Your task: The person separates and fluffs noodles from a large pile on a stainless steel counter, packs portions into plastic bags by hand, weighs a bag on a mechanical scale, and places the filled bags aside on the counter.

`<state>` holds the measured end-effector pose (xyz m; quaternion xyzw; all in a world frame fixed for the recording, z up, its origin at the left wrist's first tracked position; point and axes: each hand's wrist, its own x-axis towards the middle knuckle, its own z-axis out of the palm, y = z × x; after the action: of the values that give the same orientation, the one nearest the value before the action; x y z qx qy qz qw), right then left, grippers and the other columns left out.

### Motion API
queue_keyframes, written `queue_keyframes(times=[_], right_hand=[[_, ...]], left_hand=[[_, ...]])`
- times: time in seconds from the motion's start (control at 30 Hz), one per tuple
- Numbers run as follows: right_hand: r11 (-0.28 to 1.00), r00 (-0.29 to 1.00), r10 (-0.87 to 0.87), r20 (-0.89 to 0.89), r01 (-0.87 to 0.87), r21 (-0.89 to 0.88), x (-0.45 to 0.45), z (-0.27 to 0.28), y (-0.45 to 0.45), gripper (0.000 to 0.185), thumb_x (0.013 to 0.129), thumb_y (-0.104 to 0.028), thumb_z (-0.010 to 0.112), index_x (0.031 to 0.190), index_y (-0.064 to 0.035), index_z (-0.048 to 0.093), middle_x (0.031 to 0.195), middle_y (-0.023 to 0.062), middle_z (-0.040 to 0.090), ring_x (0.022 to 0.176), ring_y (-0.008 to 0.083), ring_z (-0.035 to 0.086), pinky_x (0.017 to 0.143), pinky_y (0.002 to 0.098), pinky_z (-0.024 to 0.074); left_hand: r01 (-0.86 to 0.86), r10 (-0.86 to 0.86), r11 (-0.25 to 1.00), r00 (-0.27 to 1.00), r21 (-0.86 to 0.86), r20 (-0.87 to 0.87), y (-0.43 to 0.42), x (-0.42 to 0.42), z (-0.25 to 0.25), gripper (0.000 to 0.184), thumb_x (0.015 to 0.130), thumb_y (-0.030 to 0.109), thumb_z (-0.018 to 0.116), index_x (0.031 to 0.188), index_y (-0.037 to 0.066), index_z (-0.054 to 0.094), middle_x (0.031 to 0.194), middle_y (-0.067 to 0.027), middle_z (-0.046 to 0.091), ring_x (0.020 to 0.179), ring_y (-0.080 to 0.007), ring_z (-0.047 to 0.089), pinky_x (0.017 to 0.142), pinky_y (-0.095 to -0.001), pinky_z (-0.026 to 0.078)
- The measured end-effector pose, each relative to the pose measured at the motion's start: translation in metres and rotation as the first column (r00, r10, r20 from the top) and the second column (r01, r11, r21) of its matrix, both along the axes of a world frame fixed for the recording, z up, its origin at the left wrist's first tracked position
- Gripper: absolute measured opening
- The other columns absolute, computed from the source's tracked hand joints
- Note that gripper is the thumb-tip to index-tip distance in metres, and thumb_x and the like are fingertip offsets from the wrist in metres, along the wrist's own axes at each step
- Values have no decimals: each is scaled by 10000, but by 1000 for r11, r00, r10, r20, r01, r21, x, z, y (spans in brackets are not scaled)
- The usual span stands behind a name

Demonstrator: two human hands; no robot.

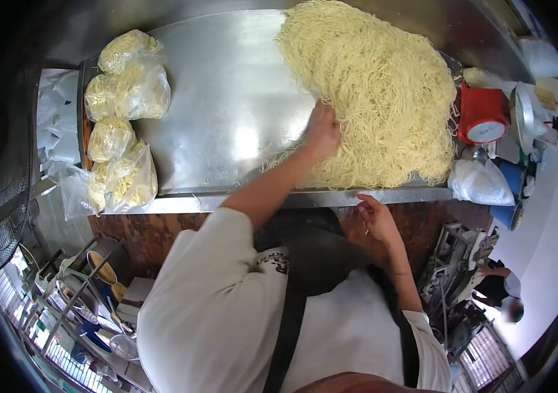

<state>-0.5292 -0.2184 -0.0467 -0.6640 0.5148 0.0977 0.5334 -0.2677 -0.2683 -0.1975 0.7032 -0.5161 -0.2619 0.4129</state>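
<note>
A large heap of pale yellow noodles (384, 98) covers the right half of the metal worktop (226, 78). At the heap's left edge, my left hand (323, 134) is bent into the strands, its fingers curled and partly hidden against the noodles. My right hand (377, 219) is held in front of the worktop's near edge, palm partly turned in. Its fingers are loosely bent and apart, and a small scrap of noodle seems to cling near them.
Several clear plastic bags of noodles (121, 167) stand along the worktop's left end. Past its right end are a red scale (483, 114) and a white plastic bag (482, 182). A fan (3, 216) is at far left. Another person (500, 288) is at lower right.
</note>
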Motion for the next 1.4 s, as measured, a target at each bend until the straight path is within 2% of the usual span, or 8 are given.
queue_keyframes(times=[0.17, 0.33, 0.63, 0.9, 1.17, 1.3, 1.37, 1.4], right_hand=[[996, 999, 43, -2, -43, -75, -32, -10, 0, 347, 958, -56, 585, 1303, -30, 569, 988, 127, 692, 864, 217, 665, 779, 325, 537], [995, 997, 63, 47, -59, -77, -60, -29, -11, 336, 945, -81, 603, 1279, -58, 589, 1016, 175, 704, 862, 276, 683, 786, 354, 538], [969, 969, 208, 135, -185, -162, -116, -23, -51, 355, 946, -82, 603, 1299, -71, 576, 983, 133, 693, 846, 241, 664, 798, 341, 526], [963, 962, 226, 153, -198, -182, -184, -22, -71, 342, 941, -93, 605, 1281, -55, 580, 939, 132, 689, 848, 262, 663, 801, 339, 521], [945, 954, 272, 122, -242, -220, -194, -22, -74, 343, 947, -113, 604, 1284, -50, 577, 940, 130, 685, 842, 255, 659, 793, 336, 519], [955, 956, 241, 165, -203, -216, -178, -40, -63, 336, 944, -118, 599, 1274, -54, 584, 913, 148, 685, 811, 269, 661, 765, 340, 516], [942, 943, 279, 180, -233, -241, -145, -25, -60, 329, 946, -120, 600, 1267, -49, 588, 895, 153, 681, 807, 272, 661, 759, 347, 516], [937, 937, 296, 186, -246, -250, -126, -17, -55, 325, 947, -121, 600, 1263, -47, 590, 886, 156, 679, 805, 273, 660, 756, 350, 517]], left_hand=[[41, 155, 959, 753, 280, -640, 134, 116, 51, 441, 968, 34, 490, 1408, 47, 523, 1035, -27, 633, 898, -127, 594, 823, -252, 494], [-446, 265, 874, 769, 192, 582, 311, 200, 44, 153, 917, 139, 604, 1002, 35, 676, 920, -168, 638, 882, -334, 610, 804, -456, 485], [-314, 287, 774, 948, 549, 138, 125, -76, 53, 261, 870, 253, 599, 981, 17, 605, 1008, -224, 652, 927, -438, 628, 796, -506, 501], [150, -310, 844, 920, 515, 240, 26, -79, 32, 250, 845, 213, 576, 899, 21, 728, 905, -218, 700, 885, -396, 684, 796, -483, 537], [-648, 666, 741, 680, -173, 307, 162, 50, 32, 371, 965, 304, 590, 1144, -13, 658, 1143, -200, 671, 999, -352, 651, 919, -442, 492], [-903, 485, 429, 220, -11, 846, 144, 42, -58, 605, 1000, 431, 445, 1364, -53, 463, 1360, -246, 530, 1252, -347, 500, 1077, -539, 316], [-711, 702, 700, 702, 61, 122, 74, -40, -37, 507, 938, 113, 493, 1375, -116, 373, 1429, -296, 401, 1322, -411, 393, 1125, -510, 260], [-672, 673, 733, 695, -104, 254, 39, -89, -67, 475, 837, -10, 492, 1299, -93, 422, 1394, -289, 423, 1280, -401, 419, 1109, -496, 276]])
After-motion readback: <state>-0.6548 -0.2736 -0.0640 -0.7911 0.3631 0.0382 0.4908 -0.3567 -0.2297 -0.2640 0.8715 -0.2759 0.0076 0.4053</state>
